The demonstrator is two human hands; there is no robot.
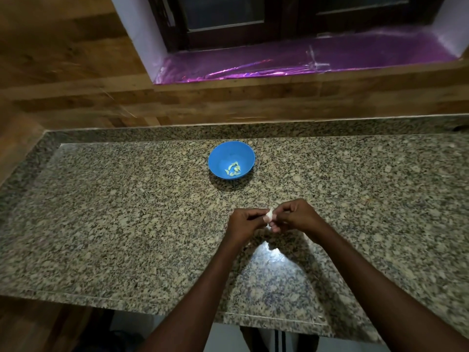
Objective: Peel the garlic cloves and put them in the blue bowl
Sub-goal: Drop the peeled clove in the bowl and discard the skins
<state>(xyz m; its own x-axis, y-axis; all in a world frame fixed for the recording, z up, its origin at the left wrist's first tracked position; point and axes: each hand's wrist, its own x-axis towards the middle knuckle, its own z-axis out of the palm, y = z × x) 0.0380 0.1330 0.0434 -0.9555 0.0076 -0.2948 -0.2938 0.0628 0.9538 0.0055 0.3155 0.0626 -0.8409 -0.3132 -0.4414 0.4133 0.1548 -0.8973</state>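
The left hand [245, 222] has its fingers curled in, pinching a white garlic clove [270, 215] from one side; the right hand [295, 215] pinches the same clove from the other, fingertips bunched tight against it. Both hover just above the speckled granite counter [114, 212], well back from its near edge, with bare stone stretching away on either side. Beyond the hands, well apart from them, sits the blue bowl [223, 154] with several peeled cloves [233, 170] in its bottom. Behind the counter, purple foil [279, 64] lines a window sill.

Garlic clove [270, 216] mostly behind fingers
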